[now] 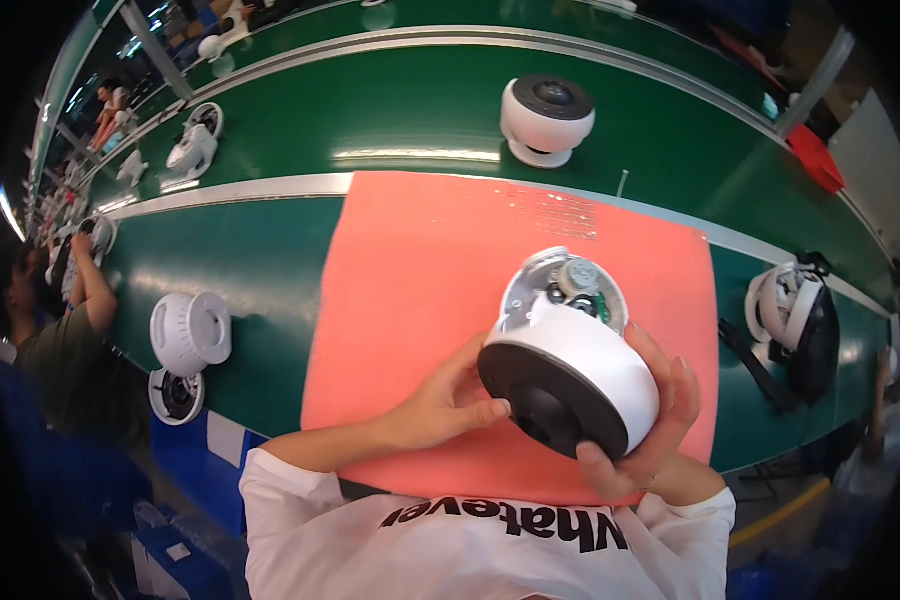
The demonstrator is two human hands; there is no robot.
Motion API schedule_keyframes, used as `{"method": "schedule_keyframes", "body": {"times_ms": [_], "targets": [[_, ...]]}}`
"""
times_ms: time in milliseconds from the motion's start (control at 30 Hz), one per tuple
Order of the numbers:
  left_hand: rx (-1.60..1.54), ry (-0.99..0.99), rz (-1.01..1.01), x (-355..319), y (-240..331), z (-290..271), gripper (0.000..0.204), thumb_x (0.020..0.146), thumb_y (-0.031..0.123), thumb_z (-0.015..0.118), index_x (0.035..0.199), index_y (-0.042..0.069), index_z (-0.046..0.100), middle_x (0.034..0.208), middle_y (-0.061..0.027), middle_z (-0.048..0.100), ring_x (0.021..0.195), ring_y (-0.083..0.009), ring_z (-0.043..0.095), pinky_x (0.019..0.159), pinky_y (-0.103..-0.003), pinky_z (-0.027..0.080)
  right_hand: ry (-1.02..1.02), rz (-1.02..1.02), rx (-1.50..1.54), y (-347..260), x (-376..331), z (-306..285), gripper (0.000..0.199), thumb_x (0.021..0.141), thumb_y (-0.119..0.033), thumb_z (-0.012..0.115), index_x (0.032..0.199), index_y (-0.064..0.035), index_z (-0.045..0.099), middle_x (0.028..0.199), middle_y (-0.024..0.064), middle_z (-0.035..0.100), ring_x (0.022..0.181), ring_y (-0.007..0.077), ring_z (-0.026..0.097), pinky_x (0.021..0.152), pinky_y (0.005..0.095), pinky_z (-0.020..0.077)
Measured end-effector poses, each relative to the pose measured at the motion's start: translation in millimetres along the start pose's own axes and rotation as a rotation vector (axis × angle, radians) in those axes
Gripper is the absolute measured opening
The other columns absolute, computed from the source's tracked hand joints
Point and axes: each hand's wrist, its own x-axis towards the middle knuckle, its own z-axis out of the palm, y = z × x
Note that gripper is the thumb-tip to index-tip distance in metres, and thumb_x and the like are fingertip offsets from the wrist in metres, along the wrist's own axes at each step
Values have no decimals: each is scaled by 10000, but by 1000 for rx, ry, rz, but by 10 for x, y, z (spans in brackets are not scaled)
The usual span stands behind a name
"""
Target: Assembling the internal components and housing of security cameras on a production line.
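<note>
A round white appliance housing with a black face (568, 380) is tilted toward me above a salmon-pink foam mat (420, 290). My right hand (655, 420) cups it from the right and below. My left hand (445, 405) touches the rim of its black face with the fingertips. Just behind the housing, on the mat, lies an open round base (568, 285) showing a motor and wiring.
A finished white unit (546, 118) stands on the green conveyor belt (390, 110) beyond the mat. Two white parts (188, 345) sit at the left, a black-and-white unit (795, 320) at the right. Another person (65, 340) works at the far left.
</note>
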Motion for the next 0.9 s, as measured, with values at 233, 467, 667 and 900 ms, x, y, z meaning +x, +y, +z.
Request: {"method": "schedule_keyframes", "body": {"times_ms": [233,467,667,900], "targets": [[646,66,165,135,138,59,428,664,99,732,1042,20,546,927,-133,616,827,-252,626,696,-324,508,-31,497,299,23,-423,-304,673,717,-151,693,1227,36,295,1074,198,509,959,245,557,807,334,457],[862,29,321,225,189,95,476,601,65,727,1042,10,559,872,-122,633,760,-245,633,638,-309,505,-35,523,214,17,-321,-395,441,690,-159,715,1031,18,498,903,152,599,858,238,602,726,317,476],[997,59,376,197,178,141,577,558,40,712,1111,9,552,785,-98,613,656,-213,604,553,-302,477,-103,404,118,71,-208,-441,417,659,-138,707,999,24,529,906,147,610,835,266,613,712,329,488],[1057,80,519,204,124,120,575,522,16,697,1083,-2,575,717,-79,581,615,-196,570,524,-286,454,-106,483,159,91,-309,-438,405,657,-154,728,984,5,550,896,139,612,748,263,603,656,327,482]]}}
